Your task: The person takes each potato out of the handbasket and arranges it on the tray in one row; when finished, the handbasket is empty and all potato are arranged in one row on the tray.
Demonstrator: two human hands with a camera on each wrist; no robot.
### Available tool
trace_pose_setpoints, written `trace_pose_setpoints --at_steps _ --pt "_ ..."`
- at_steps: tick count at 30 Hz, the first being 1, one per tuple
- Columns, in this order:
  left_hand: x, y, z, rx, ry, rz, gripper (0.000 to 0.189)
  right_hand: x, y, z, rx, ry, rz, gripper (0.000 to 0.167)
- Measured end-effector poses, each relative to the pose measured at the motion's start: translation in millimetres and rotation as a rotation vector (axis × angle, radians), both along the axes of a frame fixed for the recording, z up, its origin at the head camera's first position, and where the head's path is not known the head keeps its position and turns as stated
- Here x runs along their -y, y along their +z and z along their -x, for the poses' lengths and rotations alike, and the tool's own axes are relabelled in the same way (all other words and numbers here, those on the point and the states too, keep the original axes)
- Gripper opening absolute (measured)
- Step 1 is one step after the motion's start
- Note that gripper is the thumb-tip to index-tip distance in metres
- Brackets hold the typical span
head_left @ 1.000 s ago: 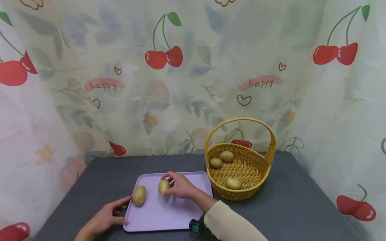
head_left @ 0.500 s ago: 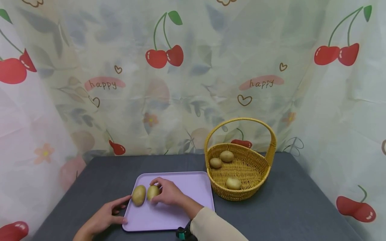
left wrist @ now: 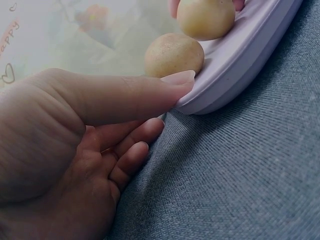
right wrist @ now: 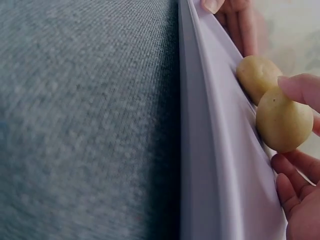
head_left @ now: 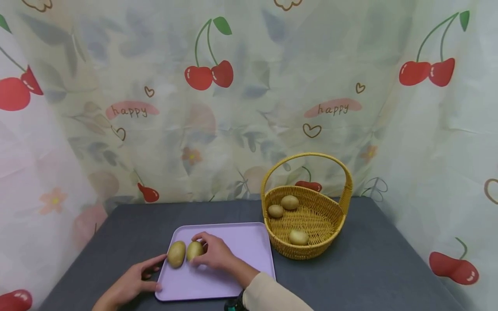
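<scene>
Potato [head_left: 193, 250] in right hand [head_left: 216, 252] lies between second potato [head_left: 177, 254] and basket [head_left: 307, 253].

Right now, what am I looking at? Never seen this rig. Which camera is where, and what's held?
No robot here, just a person's two bare hands. The wide view comes from a camera worn on the head; each close-up comes from a camera on one wrist. On the dark tabletop are a lilac tray and, to its right, a wicker basket with three potatoes inside. The right hand holds one potato, close beside a second potato on the tray. The left hand touches the tray's left edge.
</scene>
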State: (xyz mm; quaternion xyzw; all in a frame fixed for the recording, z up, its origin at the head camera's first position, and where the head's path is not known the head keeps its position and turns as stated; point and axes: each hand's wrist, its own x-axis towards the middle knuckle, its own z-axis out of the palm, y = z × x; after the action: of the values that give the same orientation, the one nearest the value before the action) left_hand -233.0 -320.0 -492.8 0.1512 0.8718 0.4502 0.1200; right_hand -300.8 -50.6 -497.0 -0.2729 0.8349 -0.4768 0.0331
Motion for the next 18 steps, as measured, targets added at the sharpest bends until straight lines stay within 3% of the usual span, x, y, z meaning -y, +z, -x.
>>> trace_pose_setpoints --at_steps 4,18 --pt "-0.2 1.7 -0.3 0.026 0.021 0.01 0.076 0.8 -0.5 -0.6 0.011 -0.001 0.009 0.052" --pt "0.5 0.2 0.1 0.015 0.022 -0.002 0.076 1.4 -0.9 -2.1 -0.001 0.003 -0.035 0.056"
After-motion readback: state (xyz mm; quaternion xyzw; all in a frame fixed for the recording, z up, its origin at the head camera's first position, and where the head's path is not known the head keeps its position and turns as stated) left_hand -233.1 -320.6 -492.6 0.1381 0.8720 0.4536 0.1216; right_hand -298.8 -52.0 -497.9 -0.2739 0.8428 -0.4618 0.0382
